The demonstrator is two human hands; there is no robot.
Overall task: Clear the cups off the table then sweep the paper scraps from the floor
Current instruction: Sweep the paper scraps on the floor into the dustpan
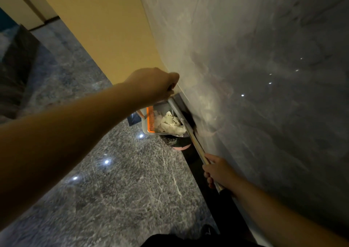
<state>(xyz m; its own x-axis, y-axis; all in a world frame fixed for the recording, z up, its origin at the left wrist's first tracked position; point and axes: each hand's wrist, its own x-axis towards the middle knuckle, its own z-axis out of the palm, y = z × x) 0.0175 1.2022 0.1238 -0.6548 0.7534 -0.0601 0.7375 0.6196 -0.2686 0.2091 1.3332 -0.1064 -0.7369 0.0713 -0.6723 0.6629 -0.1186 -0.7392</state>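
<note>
While no writing shows, left hand [160, 84] tips dustpan [151, 122] of paper scraps [170, 124].

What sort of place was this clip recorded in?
Probably an indoor hallway or lobby: polished dark stone floor reflecting ceiling lights, glossy grey marble wall, and a lined bin against it.
</note>
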